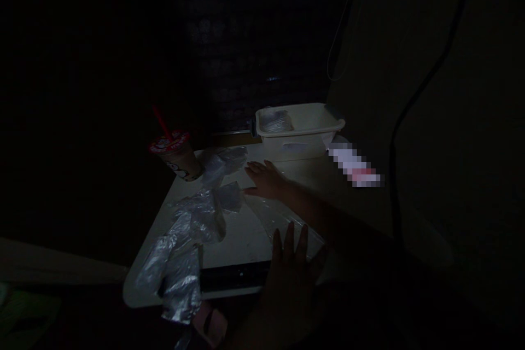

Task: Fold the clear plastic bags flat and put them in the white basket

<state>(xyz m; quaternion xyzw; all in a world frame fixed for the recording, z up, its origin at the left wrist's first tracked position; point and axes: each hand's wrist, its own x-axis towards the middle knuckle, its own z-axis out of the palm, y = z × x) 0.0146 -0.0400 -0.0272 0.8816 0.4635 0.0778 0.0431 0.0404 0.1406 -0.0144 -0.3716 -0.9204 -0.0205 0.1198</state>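
Observation:
A clear plastic bag (273, 214) lies spread flat on the white table (235, 238). My right hand (266, 179) reaches in from the right and rests palm down at its far end, with fingers spread. Nearer to me, my left hand (290, 262) has its fingers stretched out over the near end of the same bag. Neither hand grips anything. Beside my right thumb is a small folded piece of clear plastic (230, 197). Crumpled clear plastic bags (197, 216) lie to the left, some hanging over the front edge. The scene is very dark.
A white plastic basin (301, 145) with clear plastic inside stands at the back. At the back left is a drink cup (180, 161) with a red straw. A black cable (396, 147) hangs on the right. Something pink (210, 325) is below the table's front edge.

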